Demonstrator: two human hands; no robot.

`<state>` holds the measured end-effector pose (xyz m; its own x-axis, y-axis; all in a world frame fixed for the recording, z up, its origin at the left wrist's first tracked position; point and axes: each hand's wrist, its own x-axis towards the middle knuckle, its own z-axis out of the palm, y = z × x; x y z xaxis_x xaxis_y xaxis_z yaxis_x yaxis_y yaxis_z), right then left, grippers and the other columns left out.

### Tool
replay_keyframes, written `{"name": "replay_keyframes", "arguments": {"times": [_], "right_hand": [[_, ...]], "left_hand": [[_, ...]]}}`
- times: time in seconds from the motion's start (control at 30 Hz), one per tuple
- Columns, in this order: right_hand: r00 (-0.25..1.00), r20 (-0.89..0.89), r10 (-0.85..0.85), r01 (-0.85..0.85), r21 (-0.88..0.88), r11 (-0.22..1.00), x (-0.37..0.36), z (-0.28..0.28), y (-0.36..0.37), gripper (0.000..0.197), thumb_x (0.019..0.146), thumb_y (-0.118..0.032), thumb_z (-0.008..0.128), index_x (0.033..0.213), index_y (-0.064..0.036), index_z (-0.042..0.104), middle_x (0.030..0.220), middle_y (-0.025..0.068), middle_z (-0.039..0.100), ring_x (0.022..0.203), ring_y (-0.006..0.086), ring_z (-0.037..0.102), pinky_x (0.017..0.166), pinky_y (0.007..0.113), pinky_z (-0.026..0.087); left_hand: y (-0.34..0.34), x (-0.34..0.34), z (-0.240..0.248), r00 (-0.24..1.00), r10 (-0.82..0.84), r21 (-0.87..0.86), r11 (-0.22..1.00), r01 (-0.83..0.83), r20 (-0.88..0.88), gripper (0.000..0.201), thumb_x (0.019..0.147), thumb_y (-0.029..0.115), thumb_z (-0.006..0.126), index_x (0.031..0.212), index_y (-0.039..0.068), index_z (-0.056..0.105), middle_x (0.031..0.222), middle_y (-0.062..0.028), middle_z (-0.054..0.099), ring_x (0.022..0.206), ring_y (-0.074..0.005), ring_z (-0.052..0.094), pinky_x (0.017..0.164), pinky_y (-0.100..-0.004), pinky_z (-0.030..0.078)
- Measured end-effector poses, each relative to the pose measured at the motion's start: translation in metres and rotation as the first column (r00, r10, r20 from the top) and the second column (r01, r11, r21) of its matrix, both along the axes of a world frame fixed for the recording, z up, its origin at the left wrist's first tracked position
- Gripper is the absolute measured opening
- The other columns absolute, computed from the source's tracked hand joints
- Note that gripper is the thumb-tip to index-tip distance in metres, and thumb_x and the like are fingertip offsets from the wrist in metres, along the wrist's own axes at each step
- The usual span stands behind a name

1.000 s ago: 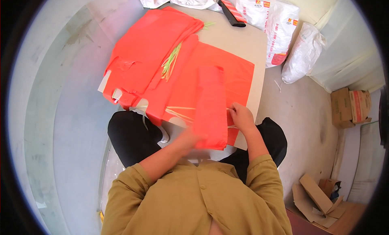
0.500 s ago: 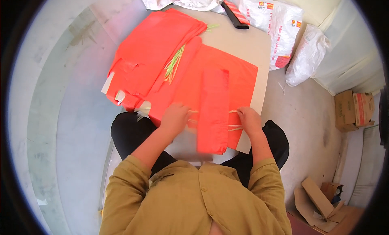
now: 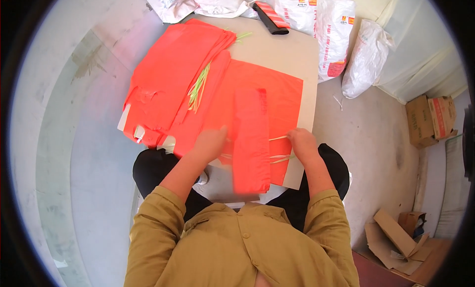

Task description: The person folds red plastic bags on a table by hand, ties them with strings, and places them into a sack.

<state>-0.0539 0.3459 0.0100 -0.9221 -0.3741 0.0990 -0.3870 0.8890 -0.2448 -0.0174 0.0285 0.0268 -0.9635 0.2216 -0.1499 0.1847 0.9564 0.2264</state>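
Note:
A long folded bundle of red plastic bags (image 3: 251,138) lies upright before me, on a flat red bag layer (image 3: 282,89). Pale tie strips (image 3: 279,158) cross beneath it and stick out on both sides. My right hand (image 3: 303,142) pinches the end of the upper strip, drawn out to the bundle's right. To the left, my left hand (image 3: 210,143) is closed, its fingertips blurred, with a bit of pale strip at them. Further left is a thick stack of red bags (image 3: 178,69), with a bunch of yellow-green strips (image 3: 199,89) on it.
Under the bags is a tan board (image 3: 277,47), resting over my knees. A black and red-striped pack (image 3: 271,18) sits at its far edge. White sacks (image 3: 334,34) stand behind. Cardboard boxes (image 3: 428,119) are at the right, with opened cardboard (image 3: 396,237) at lower right.
The view has shifted a little, so the board and bags appear further left. My left hand has moved slightly upward relative to the bundle; my right hand still pinches the strip.

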Motion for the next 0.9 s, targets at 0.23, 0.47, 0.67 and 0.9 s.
{"name": "replay_keyframes", "arguments": {"times": [0.23,0.47,0.67,0.9], "right_hand": [[0.988,-0.044,-0.15,0.154,0.13,0.979,-0.008,0.014,0.042,0.013,0.083,-0.007,0.051,0.082,-0.005,0.064,0.089,0.0136,0.064,0.089,0.034,0.062,0.075,0.045,0.051],[0.953,0.03,-0.301,0.3,0.02,0.954,-0.012,0.041,0.049,0.017,0.088,-0.015,0.053,0.083,-0.003,0.063,0.089,0.013,0.065,0.085,0.0295,0.064,0.071,0.041,0.051],[0.858,0.496,0.131,0.378,-0.784,0.493,-0.005,0.073,-0.016,0.025,0.092,-0.022,0.055,0.089,-0.0002,0.066,0.082,0.003,0.061,0.073,0.0098,0.055,0.068,0.025,0.045],[0.887,0.22,0.406,-0.044,-0.835,0.548,0.005,0.077,-0.086,0.022,0.093,-0.019,0.056,0.096,0.0,0.065,0.1,0.0099,0.063,0.089,0.0179,0.059,0.081,0.031,0.047]], "left_hand": [[-0.028,-0.009,0.014,0.998,0.03,0.22,0.975,-0.039,0.048,0.021,0.087,0.019,0.061,0.094,0.001,0.068,0.089,-0.0177,0.067,0.085,-0.0356,0.064,0.073,-0.0421,0.05],[-0.027,-0.008,0.04,0.955,0.178,0.55,0.785,-0.284,0.238,0.023,0.088,0.019,0.062,0.102,0.002,0.069,0.088,-0.0128,0.069,0.083,-0.0223,0.066,0.075,-0.033,0.051],[0.02,-0.01,0.044,0.966,0.014,0.731,0.651,-0.206,0.26,0.025,0.092,0.014,0.058,0.113,0.003,0.066,0.075,-0.0008,0.059,0.066,-0.0085,0.052,0.061,-0.0239,0.044],[0.064,-0.011,0.022,0.99,0.014,0.719,0.686,-0.11,0.137,0.023,0.093,0.012,0.057,0.113,0.004,0.063,0.075,0.0025,0.056,0.065,-0.0073,0.05,0.061,-0.0252,0.044]]}}
